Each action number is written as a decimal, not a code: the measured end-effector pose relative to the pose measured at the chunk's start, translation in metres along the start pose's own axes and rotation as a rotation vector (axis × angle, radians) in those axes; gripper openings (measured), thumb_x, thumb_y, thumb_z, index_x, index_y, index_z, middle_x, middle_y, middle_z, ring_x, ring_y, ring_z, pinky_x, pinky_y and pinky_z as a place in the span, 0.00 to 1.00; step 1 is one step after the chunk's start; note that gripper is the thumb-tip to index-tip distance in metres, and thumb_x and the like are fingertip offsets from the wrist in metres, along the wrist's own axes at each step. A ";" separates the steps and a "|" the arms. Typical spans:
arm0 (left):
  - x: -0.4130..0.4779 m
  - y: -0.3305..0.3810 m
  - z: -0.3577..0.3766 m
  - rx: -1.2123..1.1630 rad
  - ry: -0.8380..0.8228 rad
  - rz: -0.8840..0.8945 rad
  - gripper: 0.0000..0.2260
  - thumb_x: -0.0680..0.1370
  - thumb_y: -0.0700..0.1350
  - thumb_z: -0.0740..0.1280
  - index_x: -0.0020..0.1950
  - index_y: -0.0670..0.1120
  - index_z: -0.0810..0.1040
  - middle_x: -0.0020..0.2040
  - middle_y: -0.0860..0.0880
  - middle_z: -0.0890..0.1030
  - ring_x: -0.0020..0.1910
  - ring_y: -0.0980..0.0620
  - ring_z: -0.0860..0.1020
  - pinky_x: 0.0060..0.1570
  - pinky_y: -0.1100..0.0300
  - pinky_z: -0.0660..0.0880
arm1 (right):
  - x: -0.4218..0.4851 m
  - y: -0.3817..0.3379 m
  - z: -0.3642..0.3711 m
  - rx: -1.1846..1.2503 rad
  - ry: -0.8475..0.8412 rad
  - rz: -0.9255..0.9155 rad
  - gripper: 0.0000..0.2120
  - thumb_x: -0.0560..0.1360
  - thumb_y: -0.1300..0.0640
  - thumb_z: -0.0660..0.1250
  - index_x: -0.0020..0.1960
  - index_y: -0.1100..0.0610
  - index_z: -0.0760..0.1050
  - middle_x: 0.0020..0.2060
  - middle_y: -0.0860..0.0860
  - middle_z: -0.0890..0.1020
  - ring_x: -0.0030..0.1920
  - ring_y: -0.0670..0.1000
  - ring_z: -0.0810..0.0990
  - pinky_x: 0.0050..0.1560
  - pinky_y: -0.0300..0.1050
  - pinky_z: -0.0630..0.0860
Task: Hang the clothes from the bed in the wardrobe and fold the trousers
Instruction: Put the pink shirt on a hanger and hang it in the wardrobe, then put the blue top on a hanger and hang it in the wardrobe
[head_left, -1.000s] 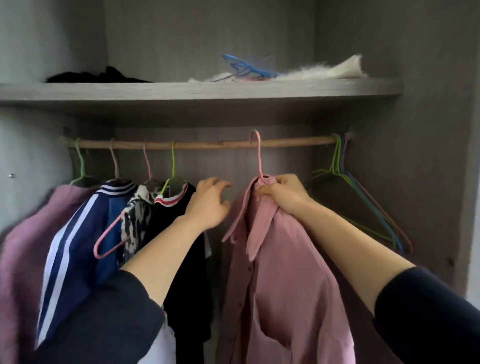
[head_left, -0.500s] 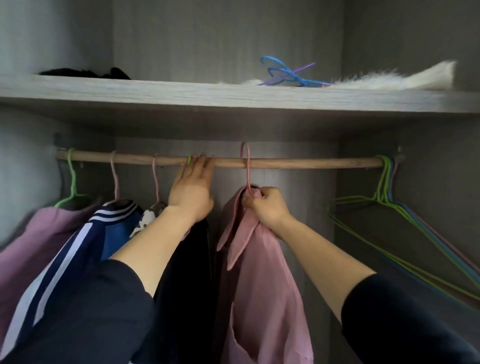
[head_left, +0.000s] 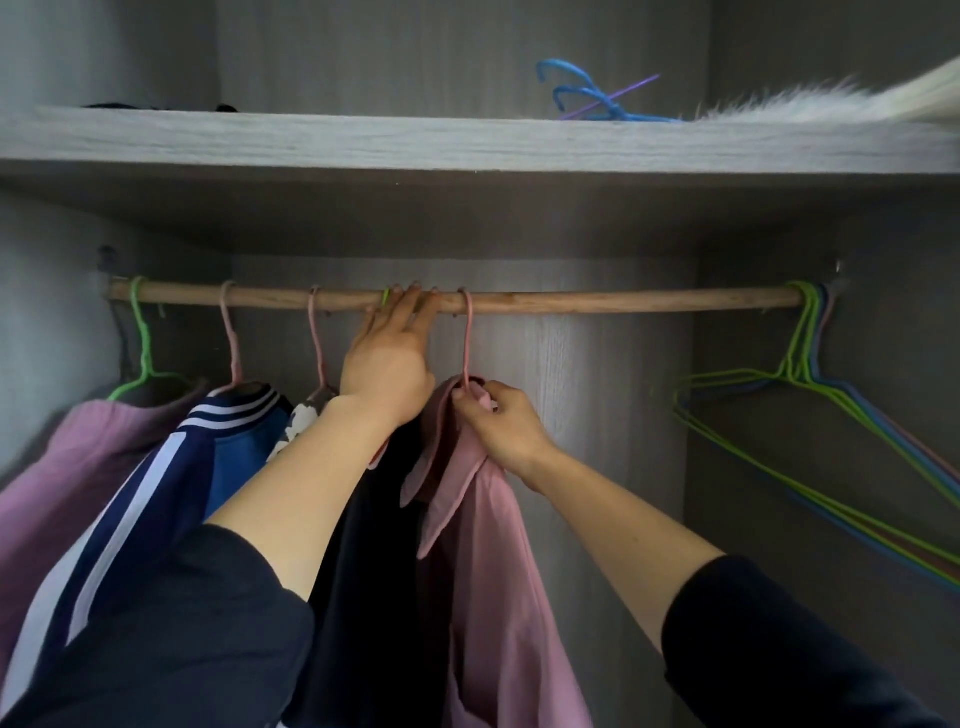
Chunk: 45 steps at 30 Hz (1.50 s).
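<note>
so, the pink shirt (head_left: 488, 545) hangs from the wooden rail (head_left: 623, 301) on a pink hanger (head_left: 469, 338), whose hook sits over the rail about midway along it. the shirt's long axis runs straight down from the rail, collar uppermost (the hem is out of view below), and the collar flaps fold outward and point down. it is a dusty, matte pink, creased below the collar. the right hand (head_left: 501, 423) is just below the rail, fingers and thumb pinched on the shirt's collar at the foot of the hook. the left hand (head_left: 389, 369) reaches up to the rail, fingers straight and close together, tips touching the rail just left of the pink hook. further left along the rail hang a black garment (head_left: 374, 571), a navy striped jacket (head_left: 171, 493) and a lilac top (head_left: 67, 467); at the rail's right end hangs a bunch of bare hangers (head_left: 810, 384).
</note>
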<state>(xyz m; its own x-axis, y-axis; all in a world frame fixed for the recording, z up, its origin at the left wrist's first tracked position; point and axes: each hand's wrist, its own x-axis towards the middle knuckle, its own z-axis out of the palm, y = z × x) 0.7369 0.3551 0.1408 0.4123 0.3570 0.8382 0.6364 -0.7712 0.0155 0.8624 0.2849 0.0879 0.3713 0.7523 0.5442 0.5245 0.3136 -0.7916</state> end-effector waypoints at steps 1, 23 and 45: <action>0.001 0.000 0.000 0.000 -0.007 -0.003 0.35 0.73 0.33 0.61 0.78 0.46 0.53 0.79 0.47 0.53 0.78 0.47 0.49 0.75 0.54 0.44 | 0.001 -0.002 -0.003 -0.047 -0.029 0.019 0.16 0.81 0.48 0.59 0.52 0.60 0.78 0.44 0.53 0.81 0.47 0.51 0.78 0.48 0.43 0.73; 0.037 0.150 0.064 -0.030 0.023 0.075 0.35 0.77 0.47 0.60 0.78 0.42 0.46 0.77 0.39 0.51 0.77 0.41 0.45 0.74 0.48 0.37 | -0.037 0.021 -0.238 -1.408 0.434 -0.069 0.10 0.75 0.58 0.62 0.56 0.59 0.71 0.55 0.57 0.77 0.58 0.59 0.75 0.48 0.50 0.73; 0.043 0.143 0.082 0.013 0.065 0.100 0.42 0.72 0.51 0.67 0.78 0.44 0.46 0.75 0.39 0.53 0.76 0.40 0.46 0.74 0.47 0.40 | -0.020 0.007 -0.241 -1.203 0.459 0.073 0.09 0.74 0.58 0.62 0.52 0.61 0.75 0.53 0.63 0.80 0.54 0.65 0.79 0.47 0.51 0.74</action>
<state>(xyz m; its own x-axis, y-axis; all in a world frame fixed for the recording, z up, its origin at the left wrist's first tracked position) 0.8987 0.3032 0.1342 0.4311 0.2432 0.8689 0.6025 -0.7945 -0.0765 1.0430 0.1324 0.1386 0.5307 0.4034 0.7454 0.7596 -0.6166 -0.2071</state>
